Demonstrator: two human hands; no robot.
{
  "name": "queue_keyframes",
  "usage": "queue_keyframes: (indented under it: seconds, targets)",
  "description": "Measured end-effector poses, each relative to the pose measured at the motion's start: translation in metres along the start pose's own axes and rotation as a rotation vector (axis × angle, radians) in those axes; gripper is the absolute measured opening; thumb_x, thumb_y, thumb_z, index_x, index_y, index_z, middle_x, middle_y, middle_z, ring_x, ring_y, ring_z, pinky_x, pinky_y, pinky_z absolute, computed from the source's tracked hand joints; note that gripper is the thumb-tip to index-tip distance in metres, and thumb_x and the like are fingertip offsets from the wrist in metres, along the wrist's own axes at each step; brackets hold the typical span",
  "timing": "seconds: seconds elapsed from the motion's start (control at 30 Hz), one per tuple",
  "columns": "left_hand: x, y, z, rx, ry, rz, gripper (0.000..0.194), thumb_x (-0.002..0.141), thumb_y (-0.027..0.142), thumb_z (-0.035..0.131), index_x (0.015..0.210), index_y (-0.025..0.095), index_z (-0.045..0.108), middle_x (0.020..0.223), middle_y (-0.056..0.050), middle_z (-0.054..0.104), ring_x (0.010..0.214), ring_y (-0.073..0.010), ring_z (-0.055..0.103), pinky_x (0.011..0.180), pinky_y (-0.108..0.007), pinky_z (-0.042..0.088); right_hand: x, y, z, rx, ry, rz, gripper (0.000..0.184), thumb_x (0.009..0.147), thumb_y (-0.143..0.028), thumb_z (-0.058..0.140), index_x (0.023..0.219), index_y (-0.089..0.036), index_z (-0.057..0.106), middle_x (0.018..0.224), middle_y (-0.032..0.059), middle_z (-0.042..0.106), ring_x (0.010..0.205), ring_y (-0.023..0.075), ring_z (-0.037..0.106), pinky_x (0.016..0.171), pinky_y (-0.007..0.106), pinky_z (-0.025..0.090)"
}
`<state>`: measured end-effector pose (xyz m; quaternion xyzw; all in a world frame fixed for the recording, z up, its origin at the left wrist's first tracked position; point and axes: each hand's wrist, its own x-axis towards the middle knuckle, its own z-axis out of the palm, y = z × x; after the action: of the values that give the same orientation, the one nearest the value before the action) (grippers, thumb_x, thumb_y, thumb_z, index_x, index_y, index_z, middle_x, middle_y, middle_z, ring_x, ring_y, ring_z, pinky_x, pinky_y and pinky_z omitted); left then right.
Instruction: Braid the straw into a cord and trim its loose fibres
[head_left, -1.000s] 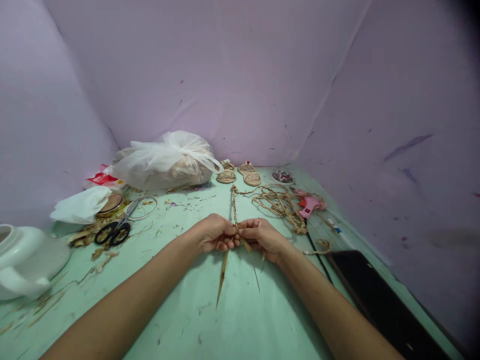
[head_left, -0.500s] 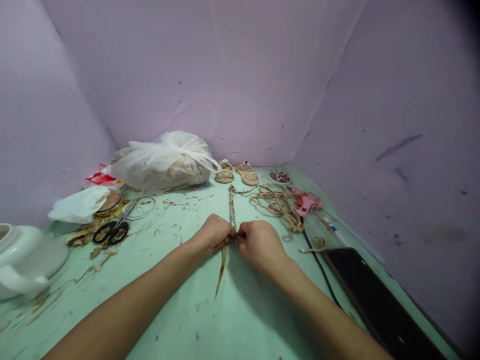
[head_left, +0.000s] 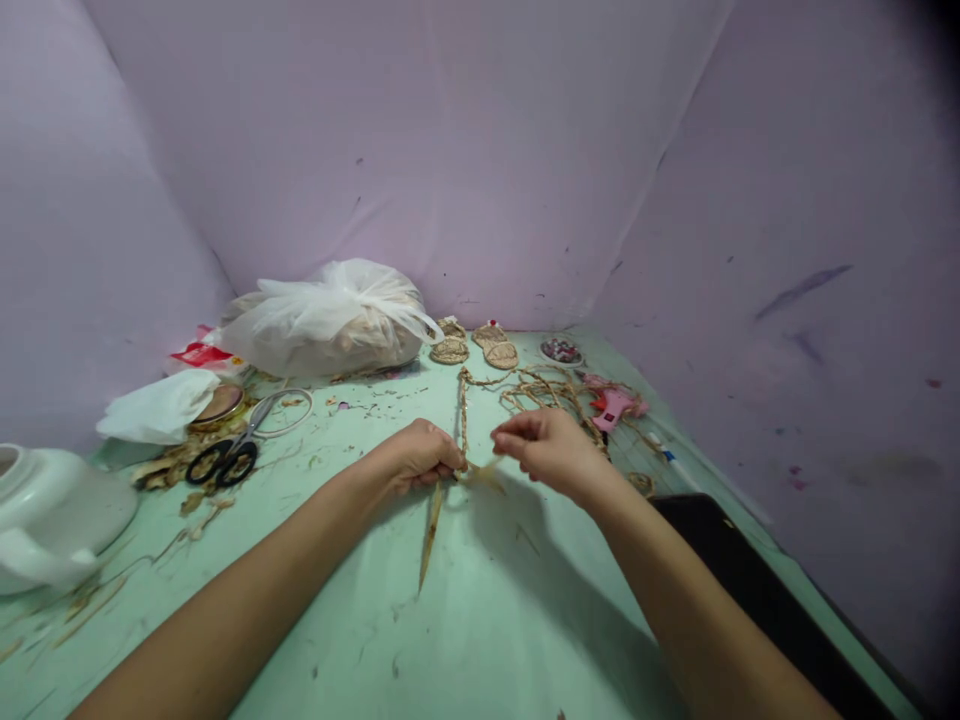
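My left hand (head_left: 421,457) is closed on the near end of a braided cord (head_left: 463,410) of dried plant fibre. Beyond the fingers, the cord runs straight back over the green tabletop, then bends right towards a loose tangle (head_left: 544,390) of the same braid. A pointed dry strip (head_left: 430,540) hangs out towards me below the left hand. My right hand (head_left: 551,452) is raised slightly to the right, thumb and fingers pinched at the end of a pale fibre strand (head_left: 480,474), blurred, that reaches back to the left hand's fingertips.
Scissors (head_left: 234,455), a white jug-like container (head_left: 60,515) and a knotted plastic bag (head_left: 330,325) lie left. Small woven slippers (head_left: 499,352) and a dish of beads (head_left: 561,351) stand at the back. Right are a pink glue gun (head_left: 616,407) and a dark phone-like slab (head_left: 735,580).
My right hand has moved right and up, away from the left, drawing out a pale strand between them. The left hand stays on the braid, shifted slightly left.
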<state>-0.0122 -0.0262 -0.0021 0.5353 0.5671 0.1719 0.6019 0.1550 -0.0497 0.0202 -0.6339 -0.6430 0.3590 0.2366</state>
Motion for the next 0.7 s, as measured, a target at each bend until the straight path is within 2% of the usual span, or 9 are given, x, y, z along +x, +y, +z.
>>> queue_keyframes:
  seconds: [0.07,0.1,0.2,0.27,0.33,0.47,0.7]
  targets:
    - [0.000,0.000,-0.004,0.016,-0.032,0.000,0.008,0.050,0.020,0.056,0.048,0.014,0.050,0.035,0.006,0.037,0.029,-0.0036,0.023,0.032,-0.021,0.009,0.007,0.004,-0.003,0.192,0.097,0.143,0.020,0.070,-0.019,0.054,0.084,-0.010,0.064,0.068,0.0044,0.063,0.041,0.0068,0.044,0.037,0.019,0.034]
    - [0.000,0.000,-0.005,0.026,-0.043,0.004,0.009,0.051,0.020,0.056,0.048,0.014,0.050,0.036,0.006,0.037,0.029,-0.0036,0.023,0.033,-0.021,0.009,0.009,0.005,-0.001,0.286,0.090,0.197,0.019,0.070,-0.016,0.053,0.085,-0.009,0.062,0.072,0.0055,0.063,0.039,0.0056,0.042,0.036,0.019,0.034]
    - [0.002,-0.003,-0.008,0.068,-0.052,0.021,0.011,0.052,0.021,0.055,0.047,0.015,0.048,0.037,0.006,0.035,0.030,-0.0036,0.023,0.034,-0.021,0.010,0.008,0.001,0.013,0.558,-0.080,0.280,0.012,0.071,-0.010,0.050,0.078,-0.010,0.059,0.071,0.0049,0.064,0.034,0.0042,0.040,0.032,0.018,0.036]
    - [0.003,-0.004,-0.007,0.110,-0.041,0.025,0.010,0.053,0.022,0.054,0.048,0.015,0.048,0.037,0.006,0.035,0.030,-0.0042,0.024,0.034,-0.021,0.011,0.005,-0.003,0.026,0.654,-0.212,0.297,0.011,0.071,-0.007,0.048,0.069,-0.011,0.057,0.057,0.0018,0.060,0.035,0.0064,0.046,0.034,0.019,0.040]
    - [0.004,-0.004,-0.006,0.162,-0.022,0.028,0.008,0.053,0.021,0.052,0.048,0.015,0.049,0.036,0.006,0.035,0.031,-0.0051,0.024,0.034,-0.021,0.013,0.004,-0.005,0.037,0.667,-0.278,0.309,0.016,0.070,-0.005,0.046,0.058,-0.012,0.054,0.047,0.0000,0.055,0.037,0.0082,0.050,0.037,0.019,0.043]
    - [0.001,-0.002,-0.001,0.284,0.048,0.066,0.007,0.050,0.014,0.049,0.044,0.015,0.048,0.034,0.005,0.035,0.033,-0.0059,0.027,0.037,-0.021,0.019,0.006,-0.001,0.051,0.638,-0.199,0.311,0.019,0.067,-0.006,0.048,0.051,-0.013,0.050,0.040,-0.0025,0.051,0.033,0.0069,0.046,0.035,0.018,0.042]
    - [-0.020,0.010,0.004,0.537,0.239,0.095,0.009,0.049,0.014,0.055,0.042,0.017,0.052,0.036,0.002,0.039,0.043,-0.0109,0.038,0.044,-0.023,0.024,0.010,0.010,0.053,0.658,-0.172,0.275,0.012,0.060,-0.011,0.052,0.049,-0.015,0.048,0.039,-0.0037,0.049,0.031,0.0057,0.042,0.032,0.017,0.037]
